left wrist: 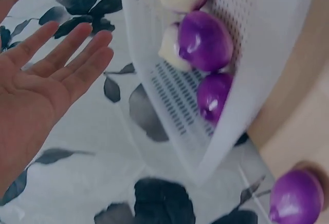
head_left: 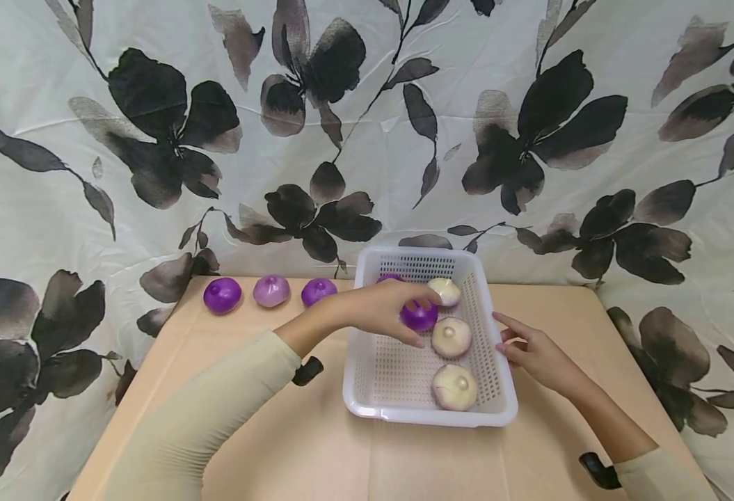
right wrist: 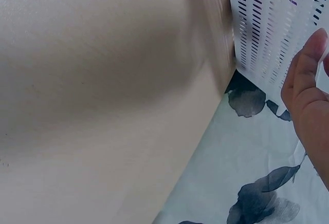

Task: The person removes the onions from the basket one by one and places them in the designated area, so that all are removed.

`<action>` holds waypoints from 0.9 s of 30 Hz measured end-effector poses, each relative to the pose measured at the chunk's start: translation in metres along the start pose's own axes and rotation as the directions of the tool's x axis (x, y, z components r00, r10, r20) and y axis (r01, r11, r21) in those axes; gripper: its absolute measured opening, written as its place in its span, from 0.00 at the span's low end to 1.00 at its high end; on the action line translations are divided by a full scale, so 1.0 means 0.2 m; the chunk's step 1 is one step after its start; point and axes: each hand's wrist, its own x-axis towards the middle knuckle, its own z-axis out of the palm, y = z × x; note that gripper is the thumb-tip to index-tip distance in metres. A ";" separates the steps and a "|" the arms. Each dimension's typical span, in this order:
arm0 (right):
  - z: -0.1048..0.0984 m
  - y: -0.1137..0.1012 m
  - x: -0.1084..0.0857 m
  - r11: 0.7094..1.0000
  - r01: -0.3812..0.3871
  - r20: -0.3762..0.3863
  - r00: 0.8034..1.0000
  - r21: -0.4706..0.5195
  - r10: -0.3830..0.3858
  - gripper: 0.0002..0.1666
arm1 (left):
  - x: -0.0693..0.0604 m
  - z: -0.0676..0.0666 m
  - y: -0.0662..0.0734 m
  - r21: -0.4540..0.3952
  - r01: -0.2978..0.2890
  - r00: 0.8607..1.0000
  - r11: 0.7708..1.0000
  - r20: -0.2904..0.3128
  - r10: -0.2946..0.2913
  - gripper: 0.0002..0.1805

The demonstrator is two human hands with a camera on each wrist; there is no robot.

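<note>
My left hand point(head_left: 384, 309) is over the white plastic basket point(head_left: 367, 410), its fingers spread above a purple onion point(head_left: 419, 317). From the left wrist view, that hand point(left wrist: 49, 80) has straight fingers and holds nothing. A second purple onion point(left wrist: 214, 96) lies at the basket's far end. Down the basket's right side run three pale onions with purplish edges: one at the back point(head_left: 445, 291), one in the middle point(head_left: 451, 337) and one at the front point(head_left: 454, 387). My right hand point(head_left: 538, 355) pinches the basket's right rim, its fingers point(right wrist: 307, 75) against the slotted wall.
Three more purple onions stand in a row along the table's back edge: a left one point(head_left: 222, 296), a paler middle one point(head_left: 271, 291) and a right one point(head_left: 318, 291). Behind the table point(head_left: 291, 445) hangs a floral cloth point(head_left: 417, 174).
</note>
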 end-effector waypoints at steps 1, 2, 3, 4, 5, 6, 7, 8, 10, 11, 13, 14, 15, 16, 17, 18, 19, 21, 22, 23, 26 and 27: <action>0.00 0.00 0.00 1.000 0.001 -0.001 1.000 0.002 -0.001 0.39 | 0.03 0.01 0.00 -0.014 -0.001 1.000 1.000 0.018 0.001 0.37; 0.00 0.00 -0.01 1.000 0.001 -0.001 1.000 0.004 -0.001 0.39 | 0.05 0.03 0.00 -0.029 0.000 0.999 1.000 0.038 0.001 0.37; 0.00 0.00 -0.01 1.000 0.001 -0.002 1.000 0.005 -0.001 0.39 | 0.07 0.05 -0.01 -0.041 0.005 0.998 0.999 0.058 -0.003 0.36; 0.01 0.00 -0.01 1.000 0.001 -0.004 1.000 0.004 -0.001 0.39 | 0.10 0.06 -0.01 -0.042 0.007 0.997 0.999 0.076 -0.003 0.36; 0.01 0.00 -0.02 1.000 0.000 -0.006 1.000 0.004 0.000 0.39 | 0.12 0.09 -0.02 -0.040 0.007 0.996 0.999 0.093 -0.004 0.36; 0.01 0.00 -0.02 1.000 0.000 -0.007 1.000 0.007 0.000 0.39 | 0.15 0.11 -0.03 -0.033 0.011 0.993 0.999 0.115 -0.007 0.35; 0.01 0.00 -0.03 1.000 0.000 -0.008 1.000 0.010 0.000 0.39 | 0.17 0.13 -0.04 -0.023 0.015 0.991 1.000 0.136 -0.012 0.36; 0.01 0.00 -0.03 1.000 0.001 -0.008 1.000 0.013 -0.001 0.39 | 0.19 0.15 -0.05 -0.017 0.023 0.988 1.000 0.154 -0.020 0.36; 0.02 0.00 -0.03 1.000 0.003 -0.009 1.000 0.020 -0.002 0.39 | 0.22 0.19 -0.06 -0.001 0.038 0.983 0.999 0.180 -0.037 0.37; 0.02 0.00 -0.03 1.000 0.002 -0.008 1.000 0.024 -0.002 0.39 | 0.23 0.20 -0.07 0.003 0.046 0.981 0.999 0.190 -0.046 0.38; 0.03 0.00 -0.04 1.000 0.003 -0.008 1.000 0.026 -0.003 0.39 | 0.25 0.22 -0.08 0.017 0.064 0.976 0.998 0.206 -0.066 0.38; 0.03 0.00 -0.03 1.000 0.002 -0.008 1.000 0.024 -0.001 0.39 | 0.26 0.23 -0.09 0.017 0.074 0.974 0.997 0.214 -0.076 0.37; 0.03 0.00 -0.03 1.000 -0.002 -0.008 1.000 0.021 0.002 0.39 | 0.27 0.24 -0.09 0.018 0.083 0.971 0.996 0.223 -0.085 0.37; 0.03 0.00 -0.03 1.000 -0.004 -0.009 1.000 0.019 0.004 0.39 | 0.28 0.25 -0.09 0.016 0.093 0.968 0.996 0.234 -0.094 0.36; 0.03 0.00 -0.03 1.000 -0.006 -0.011 1.000 0.016 0.006 0.39 | 0.29 0.25 -0.09 0.022 0.099 0.964 0.995 0.245 -0.102 0.36; 0.03 0.00 -0.03 1.000 -0.006 -0.012 1.000 0.013 0.006 0.39 | 0.30 0.26 -0.09 0.030 0.108 0.959 0.994 0.260 -0.112 0.35; 0.03 0.00 -0.03 1.000 -0.007 -0.013 1.000 0.012 0.008 0.39 | 0.30 0.27 -0.08 0.037 0.117 0.954 0.992 0.273 -0.123 0.35; 0.03 0.00 -0.03 1.000 -0.011 -0.012 1.000 0.013 0.011 0.39 | 0.32 0.29 -0.08 0.050 0.128 0.945 0.991 0.296 -0.137 0.35; 0.03 0.00 -0.03 1.000 -0.011 -0.012 1.000 0.012 0.011 0.39 | 0.32 0.30 -0.09 0.054 0.132 0.941 0.990 0.308 -0.142 0.35; 0.03 0.00 -0.03 1.000 -0.012 -0.013 1.000 0.011 0.012 0.39 | 0.33 0.31 -0.09 0.055 0.135 0.936 0.989 0.320 -0.145 0.35; 0.03 -0.01 -0.03 1.000 -0.010 -0.014 1.000 0.009 0.011 0.39 | 0.35 0.35 -0.10 0.050 0.134 0.930 0.990 0.337 -0.143 0.36; 0.03 -0.01 -0.03 1.000 -0.009 -0.014 1.000 0.009 0.009 0.39 | 0.36 0.36 -0.10 0.047 0.134 0.929 0.990 0.340 -0.142 0.36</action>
